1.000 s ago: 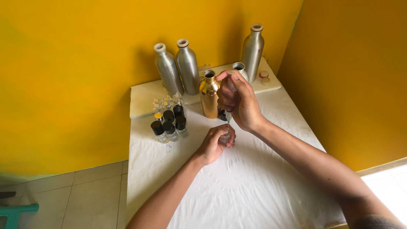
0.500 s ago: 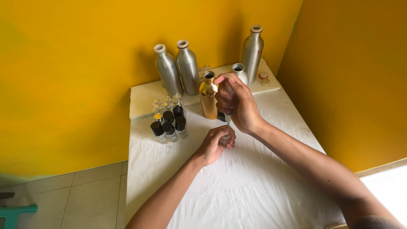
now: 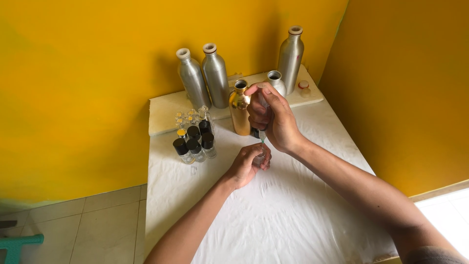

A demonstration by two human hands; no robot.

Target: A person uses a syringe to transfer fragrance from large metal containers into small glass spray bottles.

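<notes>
Since the frame a second ago, the right hand (image 3: 273,120) has shifted slightly, and its syringe (image 3: 262,134) now points straight down with the tip at the mouth of the small glass vial (image 3: 259,157); the left hand (image 3: 248,164) has stayed in place on the white cloth (image 3: 293,215). The right hand's fingers are pressed together around the syringe barrel, thumb on top over the plunger. The left hand's fingers curl closed around the vial, pinching it upright on the cloth, so the vial sits directly beneath the right hand, just below the needle. Just behind the hands stands a gold bottle (image 3: 240,107) with its mouth open, and beside it an open silver bottle (image 3: 275,80). Three taller capped aluminium bottles (image 3: 215,76) stand along the yellow wall. To the left of the hands is a cluster of small vials with black caps (image 3: 194,142), with clear uncapped ones behind them.
</notes>
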